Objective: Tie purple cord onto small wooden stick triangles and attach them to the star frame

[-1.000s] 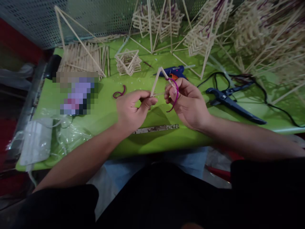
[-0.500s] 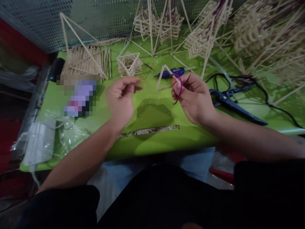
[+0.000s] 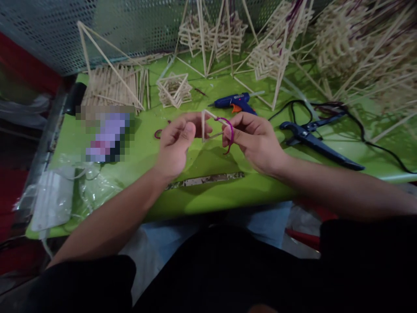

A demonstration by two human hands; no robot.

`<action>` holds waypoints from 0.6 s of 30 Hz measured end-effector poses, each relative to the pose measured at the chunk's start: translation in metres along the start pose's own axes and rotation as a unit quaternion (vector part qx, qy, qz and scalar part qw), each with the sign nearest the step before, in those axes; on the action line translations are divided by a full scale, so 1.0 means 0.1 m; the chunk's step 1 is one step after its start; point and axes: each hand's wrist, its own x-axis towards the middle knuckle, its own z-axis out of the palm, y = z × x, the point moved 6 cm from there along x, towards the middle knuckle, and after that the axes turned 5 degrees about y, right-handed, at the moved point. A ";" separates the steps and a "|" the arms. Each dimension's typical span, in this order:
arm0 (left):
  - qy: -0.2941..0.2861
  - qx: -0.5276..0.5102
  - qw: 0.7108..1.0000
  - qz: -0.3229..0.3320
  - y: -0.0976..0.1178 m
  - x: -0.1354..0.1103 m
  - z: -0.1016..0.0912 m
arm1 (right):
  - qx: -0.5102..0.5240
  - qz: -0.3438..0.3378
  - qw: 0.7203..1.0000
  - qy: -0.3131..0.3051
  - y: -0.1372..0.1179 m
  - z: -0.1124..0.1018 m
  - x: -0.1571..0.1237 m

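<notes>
Stick frame: Small and angular, the frame [image 3: 203, 126] hangs above the green table [image 3: 192, 205], between our two hands.
Right hand: Our right hand [image 3: 256, 140] pinches the frame's near end between thumb and bent fingers; a light, firm grip suits such thin sticks, and squeezing looks likely to strain the corners.
Left hand: Our left hand [image 3: 176, 143] is loosely cupped, thumb well apart from the fingers, gripping nothing; its fingertips reach behind the frame, and we cannot tell whether they touch. Support here is best given at a corner, not mid-stick.
Purple string: The string [image 3: 232, 132] meets the upper stick and curves down across our right thumb; we do well to hold its tail clear of the pinch.
Glue gun: Just beyond our right hand lies the blue glue gun [image 3: 230, 101]; its nozzle, pointing left, calls for care with our knuckles.
</notes>
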 end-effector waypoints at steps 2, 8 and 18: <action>0.026 0.003 1.000 -0.017 -0.01 0.01 -0.05 | 0.021 0.027 0.999 -0.008 0.02 0.02 -0.01; 0.054 0.077 0.996 0.013 0.07 0.01 -0.03 | 0.063 0.111 0.991 -0.039 0.09 0.08 -0.05; 0.094 0.170 0.978 0.077 0.23 0.01 -0.02 | 0.061 0.145 0.986 -0.064 0.08 0.12 -0.09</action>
